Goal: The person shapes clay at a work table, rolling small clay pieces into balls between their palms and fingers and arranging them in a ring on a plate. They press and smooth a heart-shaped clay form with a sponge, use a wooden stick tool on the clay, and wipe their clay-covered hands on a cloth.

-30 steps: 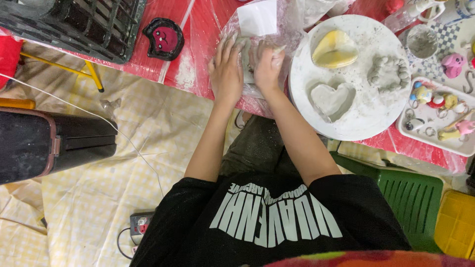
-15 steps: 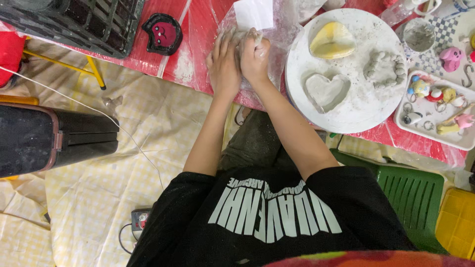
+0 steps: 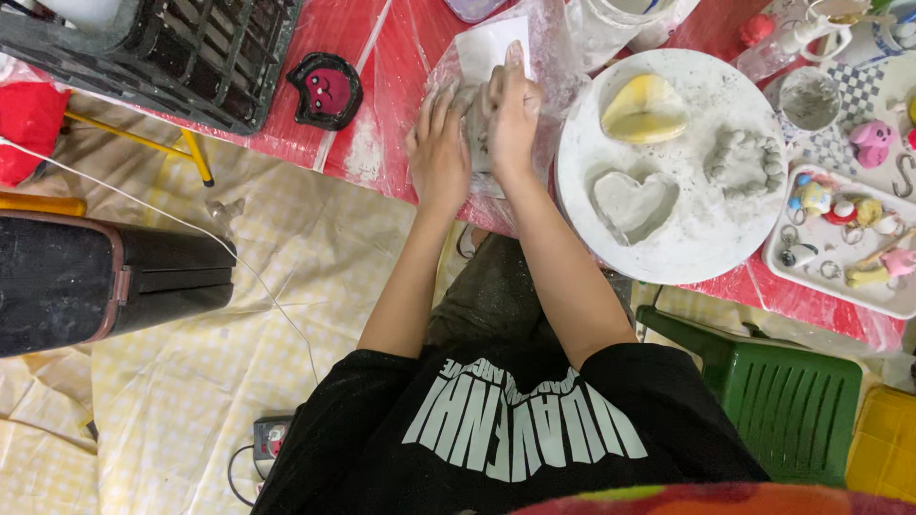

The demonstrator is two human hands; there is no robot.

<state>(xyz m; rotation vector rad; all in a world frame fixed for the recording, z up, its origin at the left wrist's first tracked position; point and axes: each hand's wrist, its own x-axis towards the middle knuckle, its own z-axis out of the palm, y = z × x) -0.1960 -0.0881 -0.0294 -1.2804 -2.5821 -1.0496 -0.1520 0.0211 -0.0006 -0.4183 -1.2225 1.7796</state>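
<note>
Head view, left hand [image 3: 437,153] and right hand [image 3: 512,113] both pressed around a grey clay lump [image 3: 476,124] on plastic wrap [image 3: 553,57], just left of the round board [image 3: 687,238], clay heart [image 3: 633,202] on the board, red table [image 3: 382,105] beneath

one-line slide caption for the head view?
Both hands, left hand and right hand, press a grey clay lump beside a round board.

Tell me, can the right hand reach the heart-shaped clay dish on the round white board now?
Probably yes. The heart-shaped clay dish lies uncovered just beside the right hand, with nothing between, though that hand now presses a grey clay lump.
</note>
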